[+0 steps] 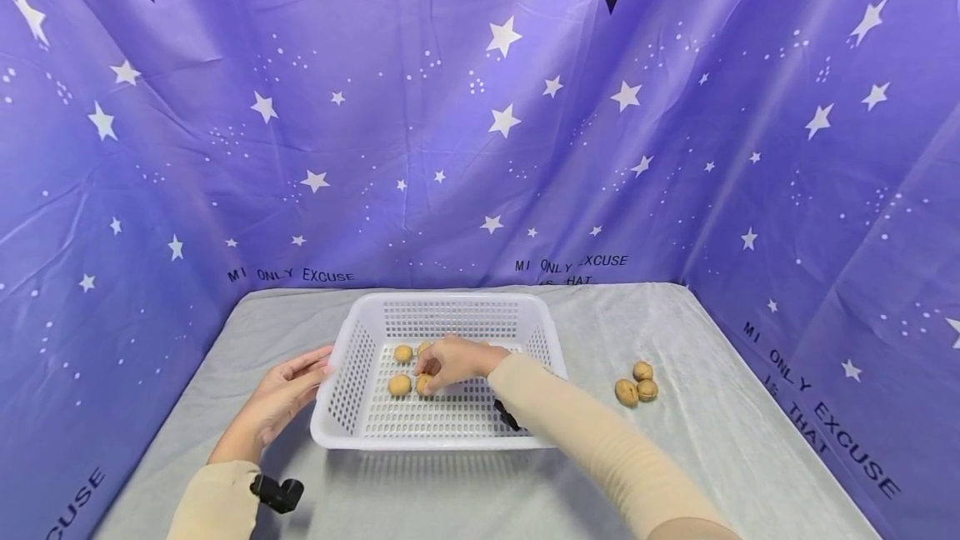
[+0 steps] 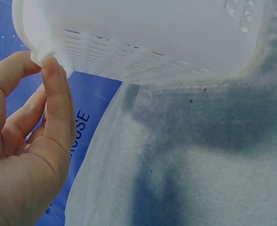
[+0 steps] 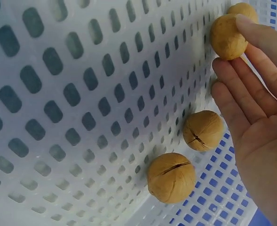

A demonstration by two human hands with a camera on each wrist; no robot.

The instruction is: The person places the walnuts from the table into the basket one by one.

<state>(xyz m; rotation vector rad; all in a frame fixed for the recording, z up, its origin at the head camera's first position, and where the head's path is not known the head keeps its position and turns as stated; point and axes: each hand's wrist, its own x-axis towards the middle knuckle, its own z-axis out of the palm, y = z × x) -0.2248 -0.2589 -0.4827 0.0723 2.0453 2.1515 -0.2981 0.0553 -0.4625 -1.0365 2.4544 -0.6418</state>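
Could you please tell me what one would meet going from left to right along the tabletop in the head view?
Left hand, left wall of the white basket, front-left walnut in the basket, right hand, cluster of three walnuts.

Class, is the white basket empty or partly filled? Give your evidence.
Partly filled: the white basket holds a few walnuts, one pinched by the right hand, with bare perforated floor around them.
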